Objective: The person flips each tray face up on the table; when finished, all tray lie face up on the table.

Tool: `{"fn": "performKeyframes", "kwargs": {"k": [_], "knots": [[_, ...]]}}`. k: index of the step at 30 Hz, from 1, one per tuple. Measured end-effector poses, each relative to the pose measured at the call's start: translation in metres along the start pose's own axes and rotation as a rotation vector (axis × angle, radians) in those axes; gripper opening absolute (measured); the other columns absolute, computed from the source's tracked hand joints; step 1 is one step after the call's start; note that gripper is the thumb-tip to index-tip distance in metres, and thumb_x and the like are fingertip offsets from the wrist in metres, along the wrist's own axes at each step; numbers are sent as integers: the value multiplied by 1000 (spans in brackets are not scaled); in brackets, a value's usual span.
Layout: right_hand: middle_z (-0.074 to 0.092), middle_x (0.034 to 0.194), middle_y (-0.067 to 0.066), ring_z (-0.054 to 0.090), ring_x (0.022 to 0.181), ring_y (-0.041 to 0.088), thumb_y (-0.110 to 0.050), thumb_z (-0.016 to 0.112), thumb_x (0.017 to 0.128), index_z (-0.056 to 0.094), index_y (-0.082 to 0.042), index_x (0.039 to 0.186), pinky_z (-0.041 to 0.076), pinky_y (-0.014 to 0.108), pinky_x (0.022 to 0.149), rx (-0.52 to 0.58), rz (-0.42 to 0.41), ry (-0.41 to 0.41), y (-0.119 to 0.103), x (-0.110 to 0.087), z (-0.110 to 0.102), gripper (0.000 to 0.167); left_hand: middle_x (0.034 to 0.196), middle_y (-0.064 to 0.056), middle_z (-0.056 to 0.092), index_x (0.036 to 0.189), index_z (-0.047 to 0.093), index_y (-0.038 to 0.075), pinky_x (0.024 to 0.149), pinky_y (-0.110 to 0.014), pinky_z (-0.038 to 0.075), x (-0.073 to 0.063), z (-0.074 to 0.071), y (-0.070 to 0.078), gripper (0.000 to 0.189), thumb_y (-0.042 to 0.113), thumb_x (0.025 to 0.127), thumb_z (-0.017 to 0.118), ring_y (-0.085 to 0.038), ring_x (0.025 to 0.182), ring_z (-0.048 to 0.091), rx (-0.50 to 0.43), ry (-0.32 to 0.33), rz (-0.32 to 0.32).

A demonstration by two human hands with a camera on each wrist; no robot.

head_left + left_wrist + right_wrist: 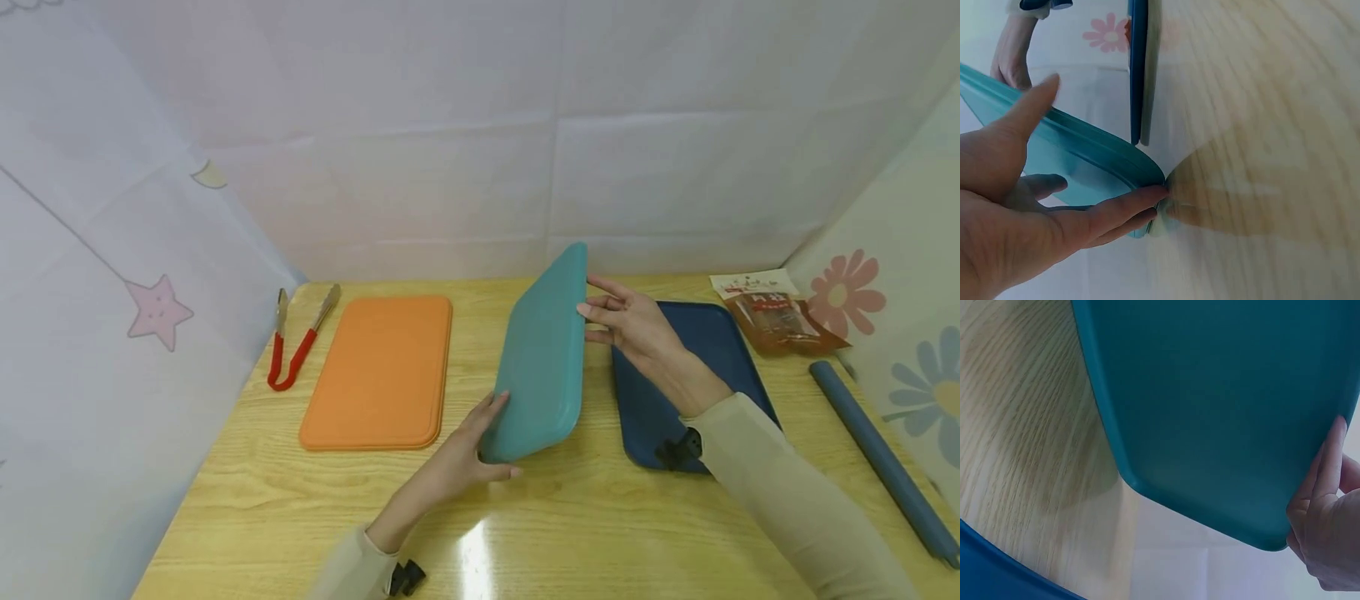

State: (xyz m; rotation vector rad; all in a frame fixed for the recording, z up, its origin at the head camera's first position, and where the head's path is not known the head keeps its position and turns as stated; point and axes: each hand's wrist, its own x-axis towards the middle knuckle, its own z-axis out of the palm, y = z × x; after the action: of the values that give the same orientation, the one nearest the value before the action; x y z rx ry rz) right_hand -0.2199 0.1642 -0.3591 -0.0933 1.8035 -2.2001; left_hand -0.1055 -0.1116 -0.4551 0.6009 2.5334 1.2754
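A teal tray (536, 358) is tilted steeply on edge above the middle of the wooden table. My right hand (637, 329) pinches its upper right rim; in the right wrist view the fingers (1329, 462) lie along the tray's inner face. Low on the other side, my left hand (465, 454) supports the bottom corner. Its fingers (1116, 215) are straight against the tray's lower edge in the left wrist view, and the thumb (1038, 106) sticks out apart from them. A dark blue tray (701, 333) lies flat beneath the right forearm.
An orange cutting board (378, 375) lies left of centre, with red-handled tongs (296, 354) beyond it. At the right are a packaged food bag (780, 321) and a long grey-blue roll (881, 458). Fabric curtains (450, 167) enclose the table's back and sides.
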Motion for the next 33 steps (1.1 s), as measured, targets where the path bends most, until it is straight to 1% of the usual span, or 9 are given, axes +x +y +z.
{"fn": "performKeyframes", "kwargs": {"k": [2, 6, 8, 12, 17, 20, 24, 30, 33], "knots": [[58, 103, 3, 63, 86, 12, -6, 67, 91, 31, -16, 152, 56, 29, 75, 10, 3, -9, -2, -1, 0, 72, 158, -22, 12, 156, 17, 17, 103, -60, 35, -1, 3, 2, 99, 27, 81, 80, -47, 137, 26, 10, 17, -7], [58, 104, 3, 63, 88, 12, -7, 67, 90, 31, -16, 152, 55, 29, 76, 8, 7, -25, -5, 0, 3, 73, 157, -20, 19, 155, 22, 15, 101, -56, 40, -5, 7, 6, 91, 20, 83, 78, -44, 135, 33, -18, 37, -37], [59, 104, 3, 63, 88, 12, -8, 67, 91, 31, -16, 152, 55, 29, 77, 2, -1, -27, -6, 1, 4, 72, 156, -20, 21, 155, 24, 13, 100, -55, 40, -5, 9, 9, 87, 16, 85, 76, -43, 135, 34, -34, 48, -32], [59, 105, 3, 64, 87, 12, -6, 66, 91, 31, -15, 152, 55, 27, 76, 16, -13, -23, -10, 2, 4, 71, 155, -20, 26, 153, 26, 8, 100, -55, 40, -4, 16, 16, 81, 7, 86, 72, -41, 135, 34, -24, 85, -11], [60, 104, 4, 65, 86, 13, -3, 66, 90, 30, -13, 152, 56, 27, 74, 76, -15, -35, -13, 1, 6, 73, 153, -17, 30, 154, 24, 12, 98, -51, 44, -5, 26, 23, 83, 1, 86, 69, -39, 133, 38, -27, 130, -23], [61, 104, 5, 66, 87, 15, -1, 66, 90, 30, -12, 152, 56, 28, 74, 119, -20, -46, -13, 2, 7, 73, 150, -20, 35, 154, 24, 14, 95, -48, 47, -6, 32, 26, 86, -3, 84, 70, -38, 130, 42, -6, 171, 10], [61, 105, 5, 66, 88, 15, 0, 64, 91, 29, -14, 153, 56, 29, 77, 162, -9, -57, -12, 2, 9, 73, 146, -23, 39, 154, 25, 11, 91, -45, 50, -7, 37, 29, 87, -6, 81, 70, -39, 126, 47, 27, 223, 57], [61, 105, 6, 66, 90, 17, 0, 63, 92, 30, -17, 153, 56, 31, 80, 217, 9, -75, -13, 4, 12, 72, 147, -23, 38, 154, 23, 8, 98, -45, 45, -8, 45, 32, 91, -15, 77, 67, -37, 130, 43, 63, 271, 116], [62, 104, 6, 66, 91, 17, 0, 63, 91, 31, -17, 152, 55, 32, 81, 236, 12, -75, -14, 4, 14, 71, 147, -23, 39, 154, 23, 7, 97, -44, 46, -8, 48, 34, 94, -17, 75, 67, -37, 129, 45, 97, 300, 143]]}}
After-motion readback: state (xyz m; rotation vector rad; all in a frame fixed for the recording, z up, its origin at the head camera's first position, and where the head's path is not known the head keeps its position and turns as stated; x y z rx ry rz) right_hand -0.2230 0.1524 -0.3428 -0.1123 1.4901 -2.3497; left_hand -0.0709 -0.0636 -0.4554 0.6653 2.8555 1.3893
